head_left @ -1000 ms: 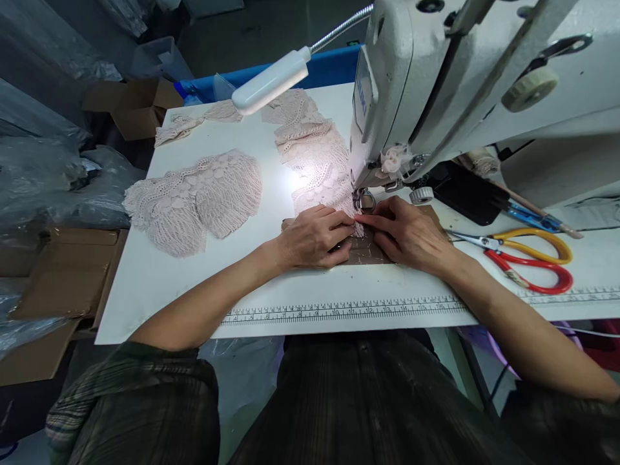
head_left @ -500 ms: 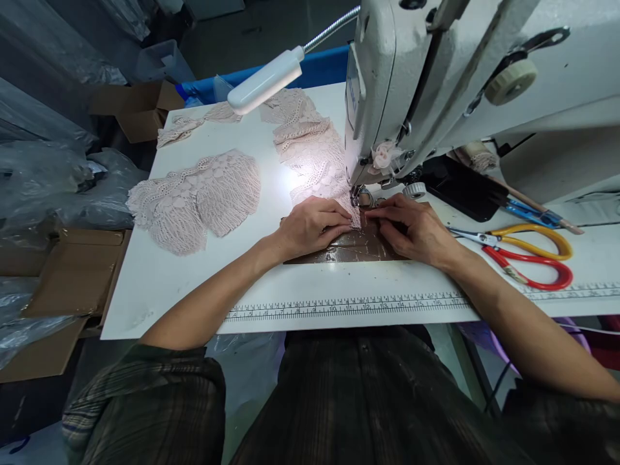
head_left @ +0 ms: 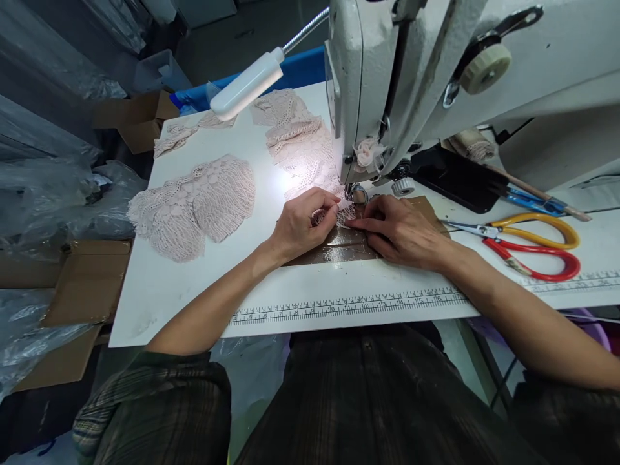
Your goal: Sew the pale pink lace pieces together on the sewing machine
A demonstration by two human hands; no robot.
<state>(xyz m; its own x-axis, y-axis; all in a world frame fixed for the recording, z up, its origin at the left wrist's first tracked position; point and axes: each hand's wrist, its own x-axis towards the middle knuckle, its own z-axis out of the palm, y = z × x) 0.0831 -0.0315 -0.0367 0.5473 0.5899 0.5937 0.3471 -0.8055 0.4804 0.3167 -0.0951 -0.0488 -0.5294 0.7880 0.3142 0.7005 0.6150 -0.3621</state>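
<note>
Pale pink lace (head_left: 310, 152) runs along the left of the sewing machine's head (head_left: 361, 97), with its near end by the presser foot (head_left: 349, 192). My left hand (head_left: 305, 223) is closed, thumb and fingertips pinching the near edge of this lace just left of the foot. Close by, my right hand (head_left: 400, 229) has a forefinger stretched out onto the lace edge, its thumb apart and resting lower on the brown plate (head_left: 346, 252). Part of the lace is hidden under my left fingers. A fabric rose (head_left: 369, 153) sits on the machine head.
Scissors (head_left: 494, 231) with yellow and red handles lie right of my right hand, below a black phone (head_left: 453, 174). Another lace piece (head_left: 194, 203) lies at left. A white lamp (head_left: 247, 84) hangs over the table. A printed ruler (head_left: 349, 307) follows the front edge.
My left hand has lifted and folded the lace edge, its thumb now raised. My right forefinger has moved left onto the lace. The whole view has shifted slightly.
</note>
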